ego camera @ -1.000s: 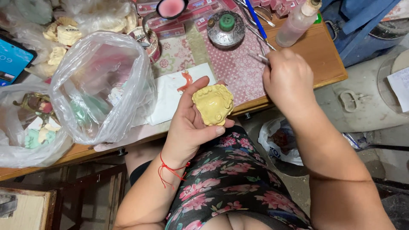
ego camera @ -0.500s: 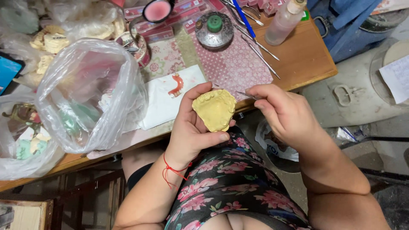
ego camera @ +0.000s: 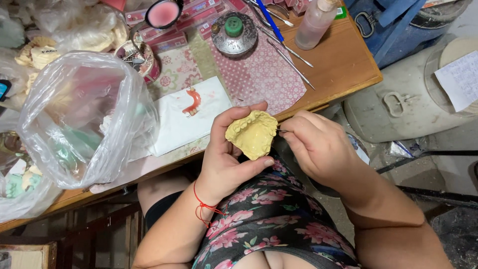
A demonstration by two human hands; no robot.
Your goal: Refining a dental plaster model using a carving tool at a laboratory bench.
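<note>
At the centre of the frame the left hand cups a yellow dental cast while the right hand pinches a thin metal tool against its right edge — above them, a wooden table holds a pink partial denture on white paper.

The dental cast sits in the left hand, with the right hand just right of it. Beyond them on the worktop lies a paper sheet carrying a partial denture; a plastic bag stands to its left.
</note>
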